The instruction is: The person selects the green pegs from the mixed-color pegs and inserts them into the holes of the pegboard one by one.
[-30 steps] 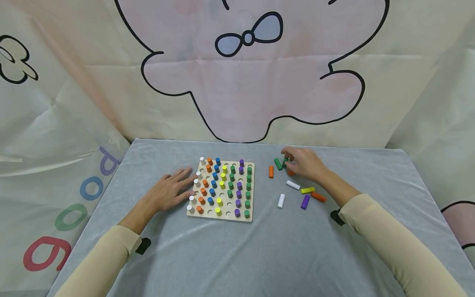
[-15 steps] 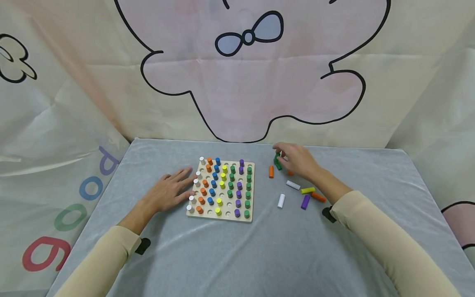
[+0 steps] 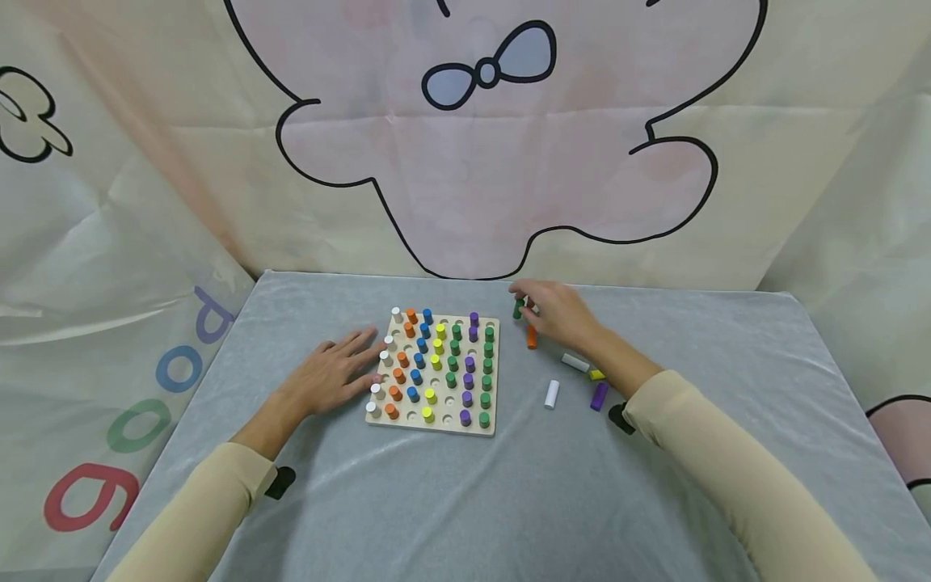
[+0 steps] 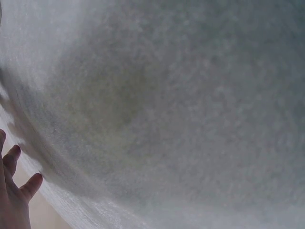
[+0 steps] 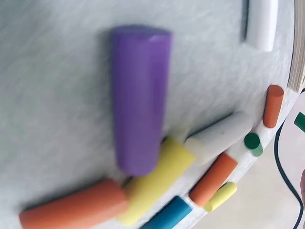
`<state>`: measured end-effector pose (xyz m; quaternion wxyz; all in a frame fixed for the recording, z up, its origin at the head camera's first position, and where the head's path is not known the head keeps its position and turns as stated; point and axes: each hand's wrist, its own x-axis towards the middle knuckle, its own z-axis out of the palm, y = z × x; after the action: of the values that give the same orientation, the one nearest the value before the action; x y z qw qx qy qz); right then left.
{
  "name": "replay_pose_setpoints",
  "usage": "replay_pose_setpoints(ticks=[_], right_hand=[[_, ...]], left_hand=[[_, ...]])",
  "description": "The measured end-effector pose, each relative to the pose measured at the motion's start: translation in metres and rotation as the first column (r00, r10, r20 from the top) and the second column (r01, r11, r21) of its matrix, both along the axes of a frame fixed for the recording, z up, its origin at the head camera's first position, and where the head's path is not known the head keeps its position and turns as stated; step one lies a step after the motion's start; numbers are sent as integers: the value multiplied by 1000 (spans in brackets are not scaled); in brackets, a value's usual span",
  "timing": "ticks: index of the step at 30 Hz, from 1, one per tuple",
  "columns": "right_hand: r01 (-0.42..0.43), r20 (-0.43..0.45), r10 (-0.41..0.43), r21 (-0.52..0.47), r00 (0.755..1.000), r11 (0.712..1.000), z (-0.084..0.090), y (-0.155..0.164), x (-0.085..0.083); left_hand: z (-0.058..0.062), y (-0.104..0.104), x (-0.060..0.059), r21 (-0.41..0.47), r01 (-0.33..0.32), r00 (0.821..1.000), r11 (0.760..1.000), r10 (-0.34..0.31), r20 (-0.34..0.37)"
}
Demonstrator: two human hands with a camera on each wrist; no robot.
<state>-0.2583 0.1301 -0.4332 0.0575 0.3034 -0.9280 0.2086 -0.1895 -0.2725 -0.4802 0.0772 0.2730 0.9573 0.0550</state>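
Observation:
My right hand (image 3: 558, 314) pinches a green peg (image 3: 518, 309) between thumb and fingers, raised over the cloth to the right of the pegboard. In the right wrist view that green peg (image 5: 300, 121) shows at the right edge, with a sliver of fingertip below it. My left hand (image 3: 327, 373) lies with fingers spread, fingertips at the left edge of the cream pegboard (image 3: 440, 423). The board carries columns of white, orange, blue, yellow, green and purple pegs, with some bare holes among them. In the left wrist view, the left hand (image 4: 14, 195) shows at the lower left.
Loose pegs lie right of the board: orange (image 3: 532, 339), white (image 3: 552, 394), another white (image 3: 575, 363) and purple (image 3: 599, 396). The right wrist view adds yellow (image 5: 155, 183), blue (image 5: 167, 213) and a second green peg (image 5: 253, 144). A grey cloth (image 3: 407, 501) covers the table; a printed curtain (image 3: 465, 186) hangs behind.
My right hand has moved left from among the loose pegs towards the board, taking a green peg with it. The left hand has stayed at the board's edge.

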Motion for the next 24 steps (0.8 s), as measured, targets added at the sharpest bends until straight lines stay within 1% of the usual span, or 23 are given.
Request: replay_pose_setpoints(ticks=[4, 11, 17, 24], right_hand=[[-14, -5, 14, -18, 1000, 1000, 0, -7, 0], [-31, -1, 31, -20, 1000, 999, -1, -20, 1], [-46, -3, 46, -39, 999, 998, -3, -27, 2], [-58, -12, 58, -25, 998, 998, -6, -35, 2]], left_hand=[[0, 0, 0, 3, 2, 1000, 1000, -2, -1], [1, 0, 1, 2, 4, 1000, 1000, -4, -15], [1, -1, 0, 0, -1, 1000, 1000, 1, -1], [0, 0, 0, -3, -1, 1000, 1000, 1, 4]])
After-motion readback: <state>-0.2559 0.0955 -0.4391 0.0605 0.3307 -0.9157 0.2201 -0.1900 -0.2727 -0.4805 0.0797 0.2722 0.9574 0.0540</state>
